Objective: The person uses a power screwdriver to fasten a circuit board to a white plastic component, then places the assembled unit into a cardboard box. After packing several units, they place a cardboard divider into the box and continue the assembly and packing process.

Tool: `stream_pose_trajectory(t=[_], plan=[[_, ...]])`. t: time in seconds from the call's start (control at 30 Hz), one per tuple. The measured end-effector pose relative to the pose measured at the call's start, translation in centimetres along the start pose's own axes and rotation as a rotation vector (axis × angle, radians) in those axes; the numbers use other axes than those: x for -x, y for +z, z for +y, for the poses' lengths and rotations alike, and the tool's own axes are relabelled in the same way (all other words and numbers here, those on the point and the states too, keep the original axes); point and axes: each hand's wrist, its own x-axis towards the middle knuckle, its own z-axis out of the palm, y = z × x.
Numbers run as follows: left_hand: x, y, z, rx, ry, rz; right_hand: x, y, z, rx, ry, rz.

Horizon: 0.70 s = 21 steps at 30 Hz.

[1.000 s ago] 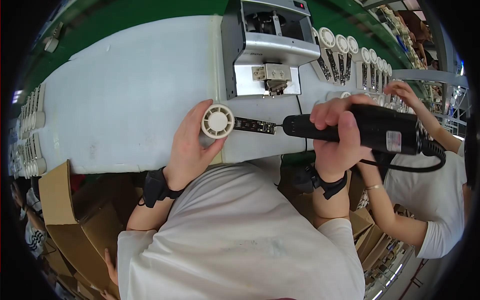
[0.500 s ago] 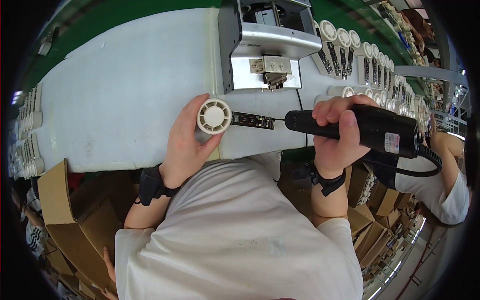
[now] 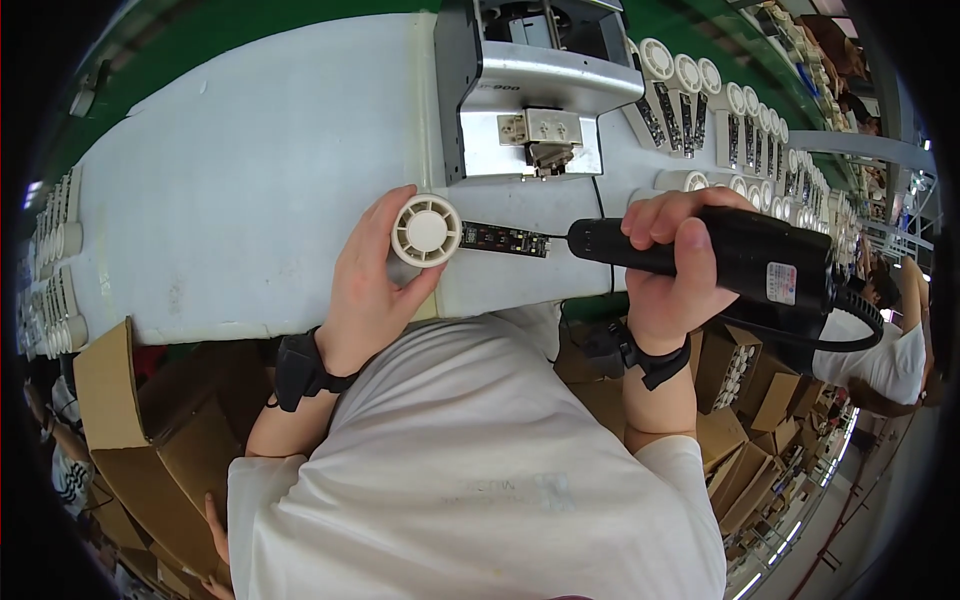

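Observation:
My left hand (image 3: 375,275) is closed around the round, white vented head (image 3: 427,231) of a small handheld fan. From that head a dark circuit board (image 3: 503,239) in the fan's handle part points right. My right hand (image 3: 680,265) grips a black electric screwdriver (image 3: 625,247), held level, with its cord curling at the back end. The thin bit reaches the board's right end; whether it sits in a screw is too small to tell. Just behind stands a grey metal screw feeder (image 3: 535,100).
Rows of similar white fans with exposed boards (image 3: 690,100) line the back right of the pale worktable (image 3: 260,180). More white parts (image 3: 62,240) lie at the far left edge. An open cardboard box (image 3: 150,420) stands below the table at left. Another person (image 3: 880,350) is at right.
Both hands, the fan and the screwdriver have barely shifted, slightly left. The bit stays at the board's right end. The person at right has moved.

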Motion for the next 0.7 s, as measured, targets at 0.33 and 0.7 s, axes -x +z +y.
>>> stream_pose_trajectory(t=[0.33,0.7], plan=[[-0.1,0.0,0.2,-0.009,0.01,0.006,0.3,0.3,0.8,-0.017,0.0,-0.034],[0.0,-0.1,0.0,0.017,-0.005,-0.001,-1.0,0.4,0.8,0.107,0.013,-0.14]])
